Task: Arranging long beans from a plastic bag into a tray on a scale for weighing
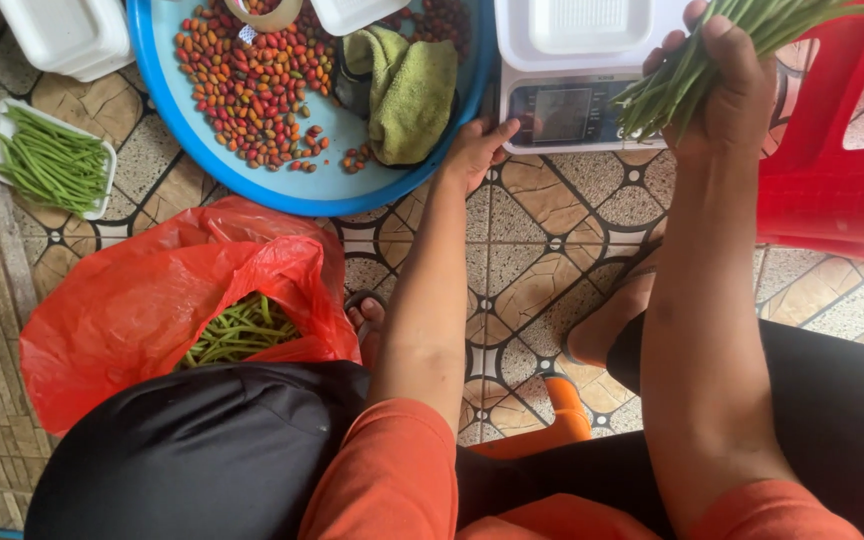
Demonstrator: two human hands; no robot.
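Green beans [240, 332] in red bag [122, 310]

Patterned brown tile floor [542, 260] carries a big round blue plastic basin [252, 185], a white digital scale [577, 105], a crumpled red plastic bag [142, 300], white foam trays [52, 160] of green beans, and a red plastic stool [842, 190].

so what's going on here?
A person sits on a tiled floor. Their right hand holds a bunch of green beans above a digital scale with a white tray on it; the left hand touches the scale's front edge. A red bag of more beans lies open at the left, beside a blue basin of small red and orange fruits and a green cloth. A filled white tray sits further left.
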